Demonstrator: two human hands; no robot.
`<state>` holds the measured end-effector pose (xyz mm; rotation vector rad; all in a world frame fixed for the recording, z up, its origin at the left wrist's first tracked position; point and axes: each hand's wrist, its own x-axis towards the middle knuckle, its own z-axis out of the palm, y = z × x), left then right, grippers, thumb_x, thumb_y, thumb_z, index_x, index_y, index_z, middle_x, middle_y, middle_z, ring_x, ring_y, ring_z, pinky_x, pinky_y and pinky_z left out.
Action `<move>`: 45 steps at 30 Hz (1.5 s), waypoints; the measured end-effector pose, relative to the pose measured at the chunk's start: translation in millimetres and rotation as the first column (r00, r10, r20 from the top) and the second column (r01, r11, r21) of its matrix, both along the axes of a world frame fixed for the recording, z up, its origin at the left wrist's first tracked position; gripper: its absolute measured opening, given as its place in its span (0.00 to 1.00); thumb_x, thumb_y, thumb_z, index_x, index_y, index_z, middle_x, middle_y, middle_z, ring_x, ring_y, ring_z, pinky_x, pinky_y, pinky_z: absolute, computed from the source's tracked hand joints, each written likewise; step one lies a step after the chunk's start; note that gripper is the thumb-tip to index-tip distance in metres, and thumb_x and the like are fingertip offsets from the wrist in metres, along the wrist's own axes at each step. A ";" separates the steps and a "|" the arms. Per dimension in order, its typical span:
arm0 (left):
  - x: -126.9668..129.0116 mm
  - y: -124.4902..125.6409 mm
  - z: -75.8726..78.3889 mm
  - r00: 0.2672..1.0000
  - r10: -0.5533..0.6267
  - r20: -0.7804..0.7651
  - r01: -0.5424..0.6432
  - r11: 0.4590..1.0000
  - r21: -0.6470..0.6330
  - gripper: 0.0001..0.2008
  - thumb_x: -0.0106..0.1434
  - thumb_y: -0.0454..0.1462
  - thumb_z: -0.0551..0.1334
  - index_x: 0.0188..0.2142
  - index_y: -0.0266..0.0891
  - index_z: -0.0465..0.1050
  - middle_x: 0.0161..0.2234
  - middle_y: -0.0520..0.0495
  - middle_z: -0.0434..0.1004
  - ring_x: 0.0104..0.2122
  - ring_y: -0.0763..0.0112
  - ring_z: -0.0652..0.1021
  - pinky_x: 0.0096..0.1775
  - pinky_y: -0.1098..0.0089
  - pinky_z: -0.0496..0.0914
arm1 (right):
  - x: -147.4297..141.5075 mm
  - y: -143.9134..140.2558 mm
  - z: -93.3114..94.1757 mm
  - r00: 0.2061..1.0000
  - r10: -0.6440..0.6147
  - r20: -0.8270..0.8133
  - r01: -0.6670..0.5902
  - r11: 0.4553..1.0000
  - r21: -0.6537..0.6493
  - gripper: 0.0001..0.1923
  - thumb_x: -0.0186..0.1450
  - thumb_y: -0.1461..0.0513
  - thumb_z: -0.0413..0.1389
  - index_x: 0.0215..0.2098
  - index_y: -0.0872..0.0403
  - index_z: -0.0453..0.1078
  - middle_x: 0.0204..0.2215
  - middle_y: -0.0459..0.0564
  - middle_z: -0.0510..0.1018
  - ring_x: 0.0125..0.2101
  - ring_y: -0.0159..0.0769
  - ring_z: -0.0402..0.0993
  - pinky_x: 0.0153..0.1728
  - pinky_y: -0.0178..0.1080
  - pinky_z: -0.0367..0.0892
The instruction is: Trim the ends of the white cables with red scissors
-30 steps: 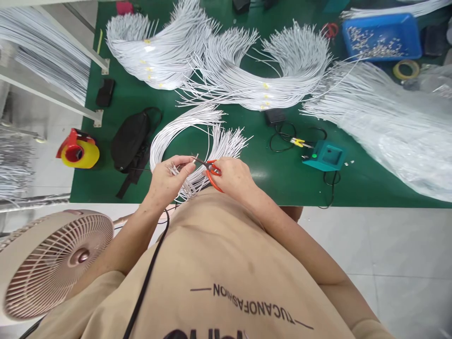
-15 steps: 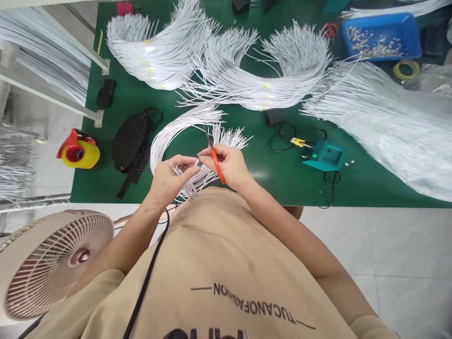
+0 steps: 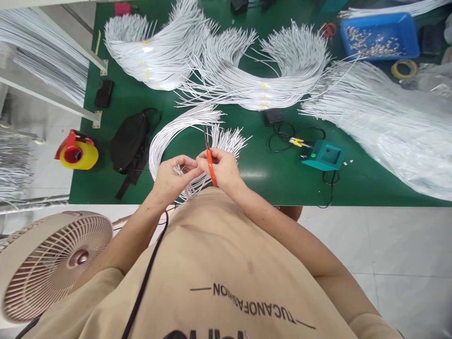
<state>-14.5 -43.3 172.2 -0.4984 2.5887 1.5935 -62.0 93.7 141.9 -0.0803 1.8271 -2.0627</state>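
Person stands at a green table (image 3: 282, 179), both hands close together just over the near edge. Left hand (image 3: 173, 176) is curled shut, pinching a few ends of the white wires (image 3: 165, 136), fingertips touching the right hand's fingertips. Right hand (image 3: 221, 167) is closed around orange-handled scissors (image 3: 210, 162), handle tucked in the palm, blades pointing up and away from the body, tip sitting over the fanned wire ends; whether the blades are apart or together can't be told, too small. The thumb and forefinger of the right hand also meet the wire ends held by the left.

The wires being worked form a loose curved loop lying on the table right in front of the person, arcing from the hands out to the left and back round, free ends fanned out beside the scissors.

Further back: big bundles of white wire (image 3: 226, 70) laid in curves across the table, some with small yellow tags. Right side, a heap of wires under clear plastic (image 3: 395, 127). Blue tray (image 3: 379, 35) with small metal parts at far right, a yellow tape roll (image 3: 403, 68) just beside it. Teal box (image 3: 323, 156) with black cable right of the hands, well apart from them. Black bag (image 3: 129, 141) left of the loop, near it. Red-and-yellow tape dispenser (image 3: 75, 150) at the left table edge. Pink fan (image 3: 52, 263) bottom left, off the table, beside the left arm
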 end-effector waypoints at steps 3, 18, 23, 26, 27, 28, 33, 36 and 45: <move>0.6 -1.4 1.4 1.000 0.001 0.007 -0.001 1.000 0.012 0.13 0.52 0.43 0.70 0.32 0.37 0.79 0.29 0.47 0.79 0.30 0.69 0.75 0.35 0.69 0.69 | -4.3 7.9 4.8 0.991 0.096 0.094 -0.084 0.988 -0.129 0.10 0.55 0.56 0.59 0.25 0.56 0.73 0.23 0.43 0.72 0.23 0.25 0.61 0.28 0.32 0.60; 1.2 3.7 -3.4 0.989 0.121 -0.089 -0.126 0.991 -0.051 0.13 0.53 0.44 0.69 0.33 0.36 0.78 0.31 0.47 0.79 0.32 0.70 0.75 0.37 0.71 0.68 | 9.4 9.9 -1.5 0.996 0.052 -0.079 -0.058 0.996 -0.074 0.13 0.55 0.54 0.62 0.26 0.56 0.70 0.22 0.40 0.68 0.24 0.26 0.60 0.28 0.32 0.59; 0.2 0.8 -6.5 0.993 0.102 -0.055 -0.101 0.995 0.022 0.16 0.52 0.46 0.70 0.34 0.37 0.79 0.32 0.47 0.79 0.31 0.70 0.75 0.37 0.70 0.68 | 7.3 7.0 0.6 0.992 -0.113 -0.053 0.109 0.991 -0.076 0.15 0.58 0.51 0.60 0.25 0.56 0.70 0.24 0.42 0.70 0.28 0.27 0.63 0.33 0.32 0.62; 0.3 -2.6 -7.9 0.995 0.088 -0.050 -0.084 0.994 0.069 0.16 0.51 0.46 0.71 0.34 0.37 0.78 0.32 0.47 0.79 0.32 0.70 0.75 0.37 0.69 0.68 | -0.4 4.8 -2.8 0.999 -0.025 -0.042 0.022 0.998 -0.060 0.15 0.55 0.51 0.61 0.28 0.55 0.73 0.27 0.44 0.74 0.31 0.30 0.68 0.36 0.34 0.64; 0.3 -4.3 -8.0 0.996 0.076 -0.042 -0.072 0.994 0.077 0.17 0.50 0.46 0.72 0.34 0.37 0.78 0.32 0.47 0.79 0.32 0.69 0.75 0.36 0.69 0.68 | -2.2 4.6 -4.8 0.999 0.003 -0.050 -0.005 0.999 -0.046 0.14 0.55 0.52 0.62 0.28 0.56 0.73 0.26 0.44 0.74 0.30 0.30 0.68 0.36 0.34 0.64; 0.3 -6.2 -8.0 0.998 0.058 -0.026 -0.055 0.995 0.087 0.17 0.49 0.46 0.72 0.34 0.37 0.78 0.32 0.47 0.79 0.31 0.69 0.75 0.36 0.69 0.68 | -3.4 4.9 -7.0 0.998 -0.001 -0.058 0.000 1.000 -0.021 0.13 0.55 0.53 0.61 0.27 0.56 0.73 0.26 0.44 0.74 0.29 0.30 0.67 0.35 0.34 0.64; 0.2 -16.7 -8.2 0.996 0.000 0.085 -0.013 0.988 0.154 0.19 0.46 0.44 0.74 0.34 0.36 0.77 0.33 0.44 0.79 0.32 0.66 0.77 0.36 0.67 0.70 | -2.5 12.3 -10.0 0.935 -0.255 -0.248 0.305 0.933 0.190 0.11 0.62 0.56 0.55 0.37 0.55 0.74 0.32 0.47 0.76 0.33 0.32 0.69 0.38 0.35 0.65; -0.3 -17.9 -11.2 0.998 0.010 0.064 -0.024 0.976 0.217 0.23 0.45 0.43 0.75 0.39 0.36 0.75 0.35 0.45 0.79 0.36 0.65 0.78 0.40 0.66 0.72 | 0.9 13.6 -0.3 0.862 -0.191 -0.469 0.330 0.914 0.235 0.11 0.65 0.59 0.51 0.41 0.54 0.73 0.37 0.50 0.75 0.37 0.33 0.70 0.41 0.35 0.65; -2.1 -15.3 -9.9 0.999 -0.039 0.031 0.032 0.975 0.222 0.25 0.44 0.42 0.75 0.40 0.36 0.74 0.35 0.47 0.79 0.35 0.66 0.78 0.40 0.66 0.71 | -2.5 1.4 9.7 0.863 0.234 -0.448 -0.065 0.931 0.360 0.08 0.62 0.60 0.55 0.26 0.54 0.66 0.30 0.45 0.71 0.31 0.31 0.66 0.34 0.34 0.61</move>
